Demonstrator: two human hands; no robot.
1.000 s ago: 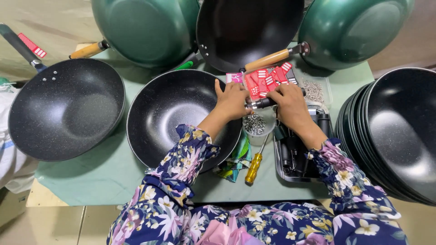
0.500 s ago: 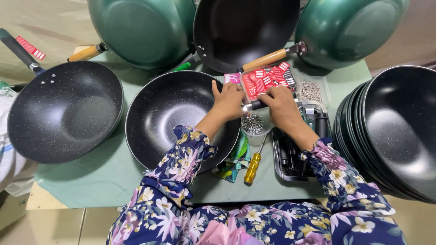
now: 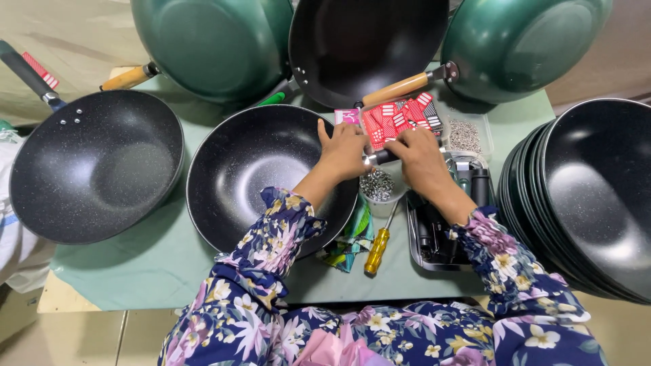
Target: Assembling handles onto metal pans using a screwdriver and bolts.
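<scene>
Small dark part (image 3: 381,157) mostly hidden between both hands

Long sleeves, navy fabric, dense floral print: pink, lilac, white, yellow blooms, green leaves. Gathered cuffs at both wrists, centre of frame. Left hand (image 3: 346,150) and right hand (image 3: 422,154) bare, no rings visible. Same print across lap, bottom edge; pink patch there, possibly a fold.

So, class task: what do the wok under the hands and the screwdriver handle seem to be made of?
Wok: apparently metal with a dark non-stick coating; matte black surface with fine pale speckles. Screwdriver handle: probably translucent plastic; glossy amber-yellow.
</scene>
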